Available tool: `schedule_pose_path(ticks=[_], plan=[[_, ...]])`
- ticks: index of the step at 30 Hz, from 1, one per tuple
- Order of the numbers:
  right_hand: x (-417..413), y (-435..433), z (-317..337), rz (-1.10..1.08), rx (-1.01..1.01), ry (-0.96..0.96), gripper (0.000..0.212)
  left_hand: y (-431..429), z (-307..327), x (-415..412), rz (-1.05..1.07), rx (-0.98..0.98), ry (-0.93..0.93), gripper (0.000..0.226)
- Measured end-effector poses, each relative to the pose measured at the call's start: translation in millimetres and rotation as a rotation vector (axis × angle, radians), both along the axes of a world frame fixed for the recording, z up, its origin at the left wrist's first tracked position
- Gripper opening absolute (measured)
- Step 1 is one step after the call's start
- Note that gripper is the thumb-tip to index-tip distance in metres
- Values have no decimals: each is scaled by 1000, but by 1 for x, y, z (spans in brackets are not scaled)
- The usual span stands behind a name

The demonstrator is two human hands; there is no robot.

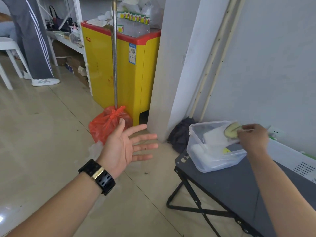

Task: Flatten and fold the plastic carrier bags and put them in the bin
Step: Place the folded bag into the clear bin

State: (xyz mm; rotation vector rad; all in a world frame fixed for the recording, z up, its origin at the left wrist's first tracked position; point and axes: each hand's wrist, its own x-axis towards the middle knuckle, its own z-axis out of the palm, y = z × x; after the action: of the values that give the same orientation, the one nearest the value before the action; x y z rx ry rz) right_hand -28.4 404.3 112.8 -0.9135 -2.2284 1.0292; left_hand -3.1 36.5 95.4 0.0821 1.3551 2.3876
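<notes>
While the right hand [253, 136] pinches a folded bag [230, 132] over the clear bin [205, 162], the drop is straight down; the bag's long axis runs leftward from the fingers. Left hand [123, 149] is spread, empty, well to the left. Count: one bin, one held bag, roughly two folded bags inside.

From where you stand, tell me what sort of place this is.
Probably a small shop's back room or storeroom: a yellow chest freezer with goods piled on top, white metal shelving holding bags and clutter, and mops leaning in the corner.
</notes>
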Motion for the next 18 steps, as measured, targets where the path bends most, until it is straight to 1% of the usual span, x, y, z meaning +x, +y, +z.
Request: schedule_pose_path(ticks=[4,6,7,8,9,12,14,16,18], plan=[[-10,-1,-15,158,142,-304,26,-3,-2,-2,31,-54,0,71],[-15,-4,-23,184,313,-461,30,-8,-3,-5,58,-99,4,71],[-17,-7,-23,166,424,-506,33,-10,-1,-6,70,-135,8,70],[-19,-12,-22,146,505,-493,35,-12,1,-7,88,-186,12,69],[-22,-22,-19,146,551,-435,36,-16,3,-9,113,-272,23,67],[-36,-76,-14,282,604,-217,31,-31,7,-17,144,-694,160,52],[-44,-125,-21,445,633,-138,26,-46,3,-24,74,-1028,272,41],[-49,-175,-38,616,698,-129,25,-61,-6,-30,-75,-1395,317,40],[-53,-219,-61,794,752,-191,24,-77,-17,-36,-230,-1710,267,45]])
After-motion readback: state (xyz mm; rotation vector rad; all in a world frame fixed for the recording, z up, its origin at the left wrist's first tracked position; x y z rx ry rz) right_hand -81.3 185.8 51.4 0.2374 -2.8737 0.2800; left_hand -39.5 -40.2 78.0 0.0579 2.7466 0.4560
